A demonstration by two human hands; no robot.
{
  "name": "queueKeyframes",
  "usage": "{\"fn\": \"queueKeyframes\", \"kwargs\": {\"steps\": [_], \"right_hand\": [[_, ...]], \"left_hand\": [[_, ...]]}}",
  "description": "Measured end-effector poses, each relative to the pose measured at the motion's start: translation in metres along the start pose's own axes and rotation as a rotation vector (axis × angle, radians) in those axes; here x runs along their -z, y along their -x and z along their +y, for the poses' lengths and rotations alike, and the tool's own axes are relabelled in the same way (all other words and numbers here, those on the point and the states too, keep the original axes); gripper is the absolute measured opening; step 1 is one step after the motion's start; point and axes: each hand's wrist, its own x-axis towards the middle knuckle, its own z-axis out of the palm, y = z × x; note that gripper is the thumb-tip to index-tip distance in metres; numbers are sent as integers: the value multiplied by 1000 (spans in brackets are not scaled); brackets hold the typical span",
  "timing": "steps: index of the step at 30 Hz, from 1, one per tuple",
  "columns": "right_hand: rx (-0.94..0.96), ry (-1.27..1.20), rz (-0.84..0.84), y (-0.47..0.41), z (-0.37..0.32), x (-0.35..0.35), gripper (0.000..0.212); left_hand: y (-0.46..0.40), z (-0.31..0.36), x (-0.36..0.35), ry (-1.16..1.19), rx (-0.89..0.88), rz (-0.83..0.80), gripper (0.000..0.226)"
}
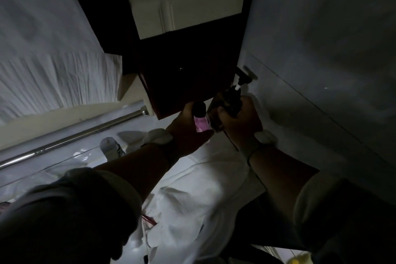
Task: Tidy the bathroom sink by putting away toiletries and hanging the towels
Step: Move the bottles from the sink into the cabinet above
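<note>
Reaching up toward the dark wooden cabinet (184, 83) at the centre of the frame, both hands carried toiletries — presumably to put them away there. The left hand (188, 128) curled round a small pink bottle (201, 123) with a rounded black cap; the right hand (240, 118) was clamped on a dark pump bottle (233, 100), its nozzle poking upward just right of centre. The bottles were held upright, side by side, likely to keep them from leaking. Soft, crumpled white towels (199, 197) lay below — not yet hung on the smooth metal rail (70, 137) at left.
</note>
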Motion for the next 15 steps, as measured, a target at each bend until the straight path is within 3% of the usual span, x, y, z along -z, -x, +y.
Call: {"fn": "queueKeyframes", "kwargs": {"steps": [5, 9, 13, 15], "right_hand": [[144, -65, 94, -10, -38, 12, 44], [152, -75, 119, -19, -52, 14, 46], [211, 67, 113, -37, -62, 10, 22], [239, 155, 108, -47, -63, 5, 20]], "left_hand": [[-6, 21, 21, 52, -58, 111, 86], [-11, 37, 37, 123, -112, 184, 87], [-19, 45, 48, 191, -114, 236, 89], [-21, 46, 53, 187, -103, 259, 89]]}}
